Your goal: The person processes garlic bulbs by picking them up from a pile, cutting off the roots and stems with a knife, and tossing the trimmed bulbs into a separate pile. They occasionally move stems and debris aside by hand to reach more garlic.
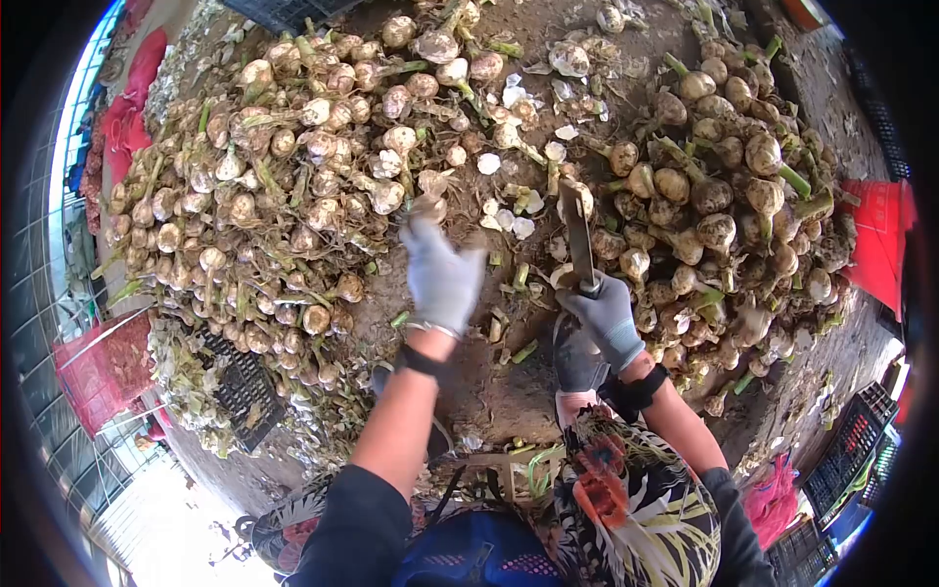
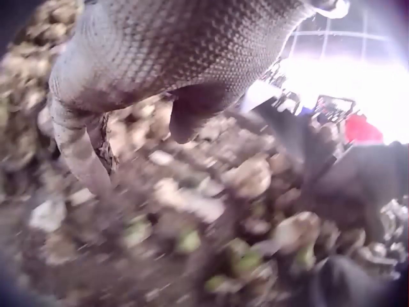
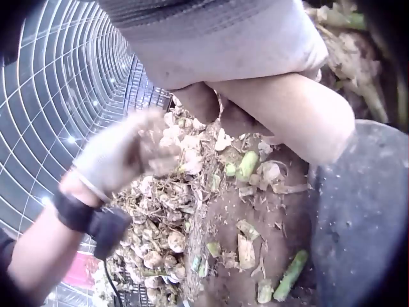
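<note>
My left hand [image 1: 442, 284], in a pale grey knit glove, is over the bare strip beside the left heap of garlic bulbs [image 1: 323, 147]. Its thumb spreads away from the blurred fingers, and loose bulbs lie just past the fingertips. In the left wrist view a brown dry scrap [image 2: 102, 146] shows by one bent finger. My gloved right hand [image 1: 606, 318] grips a knife [image 1: 577, 235], its broad blade pointing away from me. It is close to the right heap of dirty garlic bulbs [image 1: 719, 196], some with cut green stems. In the right wrist view its curled fingers [image 3: 287, 109] show; the knife is hidden there.
Cut green stem pieces [image 3: 291, 275] and white peelings [image 1: 507, 220] litter the ground between the heaps. A dark shoe [image 1: 579, 360] is just below the right hand. Red bucket [image 1: 875, 240] at right, black crate [image 1: 240, 386] at left, wire fence [image 3: 57, 83] behind.
</note>
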{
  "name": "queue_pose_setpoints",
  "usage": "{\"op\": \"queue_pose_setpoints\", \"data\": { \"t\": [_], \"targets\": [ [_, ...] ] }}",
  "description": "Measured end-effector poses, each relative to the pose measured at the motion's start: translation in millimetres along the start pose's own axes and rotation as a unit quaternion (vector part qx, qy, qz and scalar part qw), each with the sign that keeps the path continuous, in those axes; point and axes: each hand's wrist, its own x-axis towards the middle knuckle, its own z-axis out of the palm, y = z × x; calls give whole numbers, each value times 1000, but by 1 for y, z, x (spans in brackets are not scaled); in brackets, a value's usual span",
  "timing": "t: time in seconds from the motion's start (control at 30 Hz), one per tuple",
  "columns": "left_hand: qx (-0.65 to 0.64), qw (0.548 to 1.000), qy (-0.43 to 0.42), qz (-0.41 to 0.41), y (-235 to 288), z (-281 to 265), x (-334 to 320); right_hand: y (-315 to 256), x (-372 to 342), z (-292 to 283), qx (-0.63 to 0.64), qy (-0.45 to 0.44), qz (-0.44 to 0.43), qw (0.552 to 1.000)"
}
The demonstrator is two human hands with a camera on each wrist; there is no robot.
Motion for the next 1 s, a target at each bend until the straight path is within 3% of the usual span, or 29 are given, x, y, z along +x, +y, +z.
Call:
{"op": "queue_pose_setpoints", "data": {
  "t": [0.07,0.13,0.17,0.27,0.3,0.33,0.37,0.4,0.43,0.5,0.6,0.63,0.7,0.93,1.0],
  "targets": [
    [28,995,8,-91,-65,25,24,-4,7,2,28,11,15,999],
    [10,993,-8,-117,-84,22,37,-11,11,6,28,6,9,1000],
    [-114,988,-19,-103,-93,19,42,-17,12,7,19,-3,-16,1000],
    [-231,962,-97,-108,-75,5,19,-34,10,13,-41,-29,-26,998],
    [-252,950,-137,-125,-58,-6,8,-42,9,19,-169,-20,-89,981],
    [-231,958,-162,-55,-18,-29,-5,-47,8,25,-293,-11,-150,944],
    [-305,933,-187,-43,-19,-28,-18,-49,8,29,-349,-14,-209,913],
    [-377,902,-209,-32,-22,-28,-30,-50,5,32,-350,-15,-210,913],
    [-378,902,-208,-33,-34,-26,-39,-52,3,33,-414,-29,-227,881],
    [-520,796,-293,-96,-57,-18,-48,-58,-4,33,-502,-56,-239,829],
    [-561,789,-238,-77,-68,-9,-55,-68,-17,33,-511,-52,-297,805],
    [-560,790,-237,-78,-57,-17,-56,-71,-20,35,-511,-53,-297,805],
    [-463,835,-296,-29,-38,-34,-56,-75,-24,40,-511,-45,-329,793],
    [-435,858,-272,-18,-59,-25,-64,-68,-23,43,-501,-31,-322,803],
    [-270,925,-263,45,-62,-20,-63,-72,-26,43,-487,-31,-303,818]
  ]
}}
